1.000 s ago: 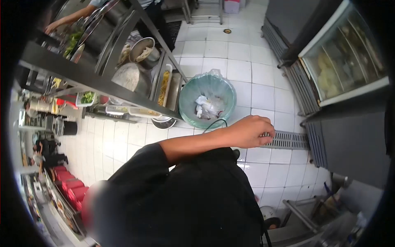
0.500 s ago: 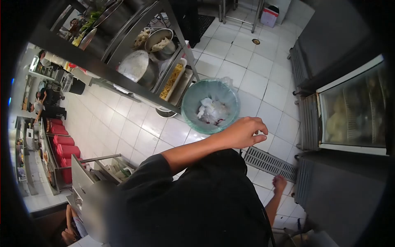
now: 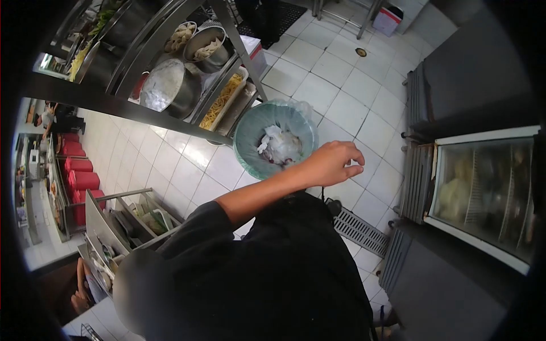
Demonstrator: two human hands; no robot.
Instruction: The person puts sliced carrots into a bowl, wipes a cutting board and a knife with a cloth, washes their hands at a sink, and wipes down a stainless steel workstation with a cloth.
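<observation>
My left hand (image 3: 336,163) is held out in front of my body, palm down. Its fingers are loosely bent, with a gap between thumb and fingertips, and nothing is in them. Just beyond it on the floor stands a round green bin (image 3: 244,133) lined with a clear plastic bag. Crumpled white, translucent plastic (image 3: 280,145) and some dark red scraps lie inside. From this angle my forearm passes over the bin's near edge; the hand appears apart from it. My right hand is out of view.
A metal shelf rack (image 3: 136,108) at upper left holds pots and a tray of yellow strips (image 3: 223,102). Glass-fronted fridge (image 3: 483,187) stands right, floor drain grate (image 3: 361,232) before it. Open drawer (image 3: 153,219) and red containers (image 3: 84,181) are left. Another person's arm (image 3: 82,284) shows lower left.
The view has shifted, and the bin and rack now sit further left. My right hand, low on the right before, has left the view. My left hand keeps its loose pose.
</observation>
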